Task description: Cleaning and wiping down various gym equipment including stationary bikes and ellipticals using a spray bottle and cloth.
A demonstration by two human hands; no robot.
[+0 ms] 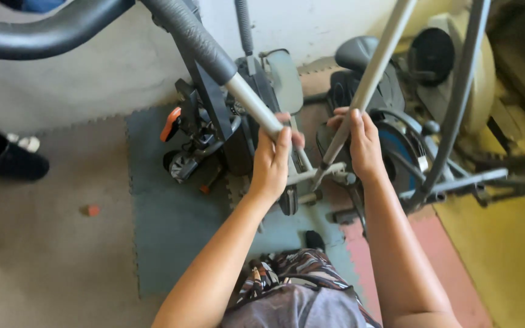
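Note:
I look down on an elliptical-type exercise machine (232, 140). My left hand (273, 163) is closed around the bare metal part of its left handlebar (245, 96), just below the grey foam grip (192, 39). My right hand (363, 146) is wrapped around the silver right handlebar (377, 64), which slants up to the top edge. Both bars run down to a joint between my hands. My patterned shorts (299, 279) show at the bottom.
The machine stands on grey, pink and yellow foam floor tiles (171, 231). A black flywheel housing (402, 152) lies right of my hands. A black shoe (7, 158) rests at the left, and a small red object (93, 210) lies on the concrete floor.

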